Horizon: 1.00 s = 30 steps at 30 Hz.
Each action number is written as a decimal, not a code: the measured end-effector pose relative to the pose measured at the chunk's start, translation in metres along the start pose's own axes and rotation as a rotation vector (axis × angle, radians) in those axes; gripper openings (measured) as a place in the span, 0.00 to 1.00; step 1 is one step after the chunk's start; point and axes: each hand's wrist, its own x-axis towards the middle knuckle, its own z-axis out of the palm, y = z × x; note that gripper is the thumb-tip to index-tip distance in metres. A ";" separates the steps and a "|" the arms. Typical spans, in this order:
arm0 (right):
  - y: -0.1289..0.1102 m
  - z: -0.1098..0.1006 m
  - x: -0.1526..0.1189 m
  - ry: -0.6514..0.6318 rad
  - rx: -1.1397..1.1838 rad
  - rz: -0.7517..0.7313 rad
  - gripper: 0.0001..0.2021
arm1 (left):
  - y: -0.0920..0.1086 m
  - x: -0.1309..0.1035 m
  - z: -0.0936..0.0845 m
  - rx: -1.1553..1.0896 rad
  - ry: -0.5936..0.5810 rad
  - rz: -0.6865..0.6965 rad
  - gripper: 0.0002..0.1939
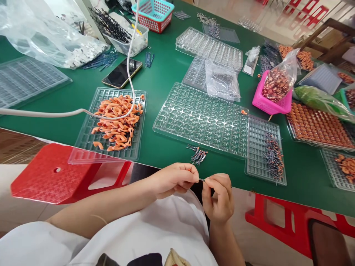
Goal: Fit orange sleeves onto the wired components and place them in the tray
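White shirt lies nearest, and just beyond it both hands work over the near edge of the table. The left hand is closed around an orange part, while the right hand pinches with thumb and forefinger; a thin wire spans the small gap between them. Just beyond lies a bunch of leads, with the clear tray farther off and heaped orange pieces to the left.

Such fine wire seems to call for a light pinch close to the gap, the left hand steadying while the right makes small, straight movements; a hard pull or twist could bend it.

Most of the orange part is hidden by the left fingers, and both wire ends vanish under fingertips, so whether it joins that part cannot be told. A cable crosses the heap, and the right-edge tray is cut off.
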 end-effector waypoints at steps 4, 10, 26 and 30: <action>-0.005 0.001 -0.001 0.025 0.101 0.100 0.12 | -0.001 -0.002 0.002 -0.005 -0.005 0.037 0.17; -0.014 0.001 0.003 0.075 0.232 0.223 0.09 | -0.001 -0.006 0.001 0.097 0.005 0.077 0.16; -0.008 -0.004 0.021 0.178 0.423 0.552 0.02 | -0.002 0.004 -0.003 0.630 0.179 0.447 0.14; -0.013 -0.001 0.023 0.154 0.418 0.557 0.03 | -0.009 0.007 -0.003 0.908 0.265 0.693 0.15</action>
